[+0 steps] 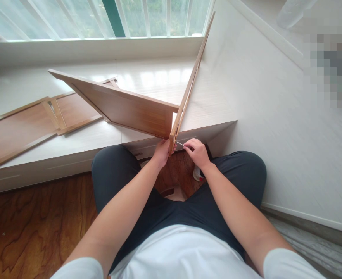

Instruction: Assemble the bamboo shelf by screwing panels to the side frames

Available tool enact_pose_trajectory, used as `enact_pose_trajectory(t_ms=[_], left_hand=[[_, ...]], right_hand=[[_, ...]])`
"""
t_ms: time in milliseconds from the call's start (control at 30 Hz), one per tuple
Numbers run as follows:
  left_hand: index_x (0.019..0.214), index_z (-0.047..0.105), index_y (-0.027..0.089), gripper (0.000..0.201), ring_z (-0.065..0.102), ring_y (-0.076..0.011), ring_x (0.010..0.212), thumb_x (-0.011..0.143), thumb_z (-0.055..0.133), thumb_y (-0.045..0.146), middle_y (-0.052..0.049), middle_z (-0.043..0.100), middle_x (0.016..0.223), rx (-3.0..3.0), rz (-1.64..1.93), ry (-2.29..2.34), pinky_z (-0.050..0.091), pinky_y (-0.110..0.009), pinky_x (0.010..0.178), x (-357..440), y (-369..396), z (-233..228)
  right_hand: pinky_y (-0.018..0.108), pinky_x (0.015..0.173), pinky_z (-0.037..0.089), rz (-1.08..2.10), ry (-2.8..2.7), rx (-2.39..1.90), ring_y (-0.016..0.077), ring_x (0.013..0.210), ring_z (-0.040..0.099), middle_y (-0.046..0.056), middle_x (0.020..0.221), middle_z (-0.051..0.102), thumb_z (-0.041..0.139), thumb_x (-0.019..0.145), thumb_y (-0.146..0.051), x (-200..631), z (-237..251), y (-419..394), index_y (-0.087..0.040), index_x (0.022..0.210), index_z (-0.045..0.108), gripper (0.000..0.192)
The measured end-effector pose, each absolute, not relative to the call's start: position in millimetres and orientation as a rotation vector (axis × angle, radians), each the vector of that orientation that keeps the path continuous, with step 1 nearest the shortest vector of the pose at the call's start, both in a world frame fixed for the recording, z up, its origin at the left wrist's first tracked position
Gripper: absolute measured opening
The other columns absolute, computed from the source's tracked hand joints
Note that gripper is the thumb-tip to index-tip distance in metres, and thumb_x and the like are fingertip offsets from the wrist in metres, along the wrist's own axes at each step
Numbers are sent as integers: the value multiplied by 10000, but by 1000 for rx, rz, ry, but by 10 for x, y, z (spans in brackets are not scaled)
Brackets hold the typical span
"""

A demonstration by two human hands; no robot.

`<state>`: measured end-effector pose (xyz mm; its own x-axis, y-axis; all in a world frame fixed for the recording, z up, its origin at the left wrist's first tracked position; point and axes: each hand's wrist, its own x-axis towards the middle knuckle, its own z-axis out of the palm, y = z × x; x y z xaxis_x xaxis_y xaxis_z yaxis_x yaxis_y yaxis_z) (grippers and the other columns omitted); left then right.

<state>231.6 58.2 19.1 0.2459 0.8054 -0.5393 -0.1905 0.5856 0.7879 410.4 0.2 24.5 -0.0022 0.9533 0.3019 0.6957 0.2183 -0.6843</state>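
Joining two panels [130,108] at the ledge's [211,104] front edge: left hand [161,152] clamped on the corner joint, right hand [197,152] pinching a thin metal key [180,144]; next, judged, careful turning.

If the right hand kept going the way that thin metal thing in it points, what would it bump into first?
Most likely the near bottom corner of the upright wooden panel: the right hand aims its thin metal tool leftward at that corner, which the left hand steadies. The tip looks almost there, though depth is unclear.
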Motion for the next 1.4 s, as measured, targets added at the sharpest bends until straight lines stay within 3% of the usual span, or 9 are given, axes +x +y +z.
enact_pose_trajectory(t_ms=[1067,1400], left_hand=[[1105,656,141,299,649,-129,772,1000,634,420,-35,683,973,661,744,1137,585,-290,687,2312,582,181],[1106,655,142,295,646,-129,774,1001,633,416,-36,680,977,663,736,1140,584,-289,686,2308,576,211]], right_hand=[[460,936,484,269,-1829,-1581,287,982,612,96,1013,734,584,1006,-276,4078,297,1,-249,964,765,188],[407,810,510,374,-1770,-1557,262,832,641,79,861,734,592,1011,-349,4064,283,-15,-229,899,741,222]])
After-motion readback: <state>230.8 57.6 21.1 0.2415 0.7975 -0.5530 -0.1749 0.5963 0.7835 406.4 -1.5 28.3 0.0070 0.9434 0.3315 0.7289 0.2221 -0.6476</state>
